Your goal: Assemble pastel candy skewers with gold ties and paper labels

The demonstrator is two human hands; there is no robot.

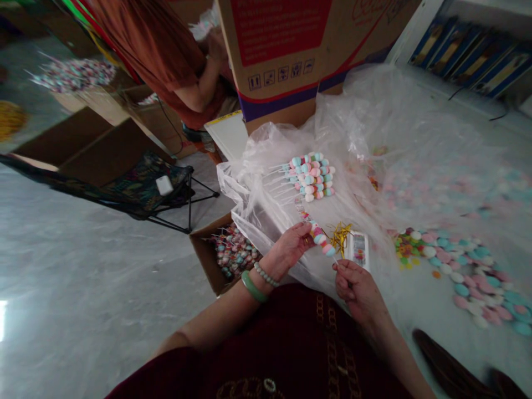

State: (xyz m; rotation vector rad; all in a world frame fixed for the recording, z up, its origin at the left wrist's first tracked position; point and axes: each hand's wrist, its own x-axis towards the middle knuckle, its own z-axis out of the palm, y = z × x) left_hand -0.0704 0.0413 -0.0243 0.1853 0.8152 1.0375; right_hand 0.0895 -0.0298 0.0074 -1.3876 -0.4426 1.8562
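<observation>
Candy skewer (322, 241), a single one in the head view, slants between two hands above the tabletop (430, 310). The left hand (293, 244) pinches its upper end; the right hand (352, 281) pinches the stick at its lower end. With that skewer as clock centre, a pile of skewers (312, 176), too overlapped to count, lies at 12 o'clock. One tangle of gold ties (341, 234) and one white tray (364, 249) sit near 3 o'clock, just beside it. Loose candies (482, 282), dozens, spread farther between 3 and 4. One open carton (204, 260) of many skewers stands at 9. Between 9 and 10, one phone (164, 185) lies on one folding chair (143, 172).
</observation>
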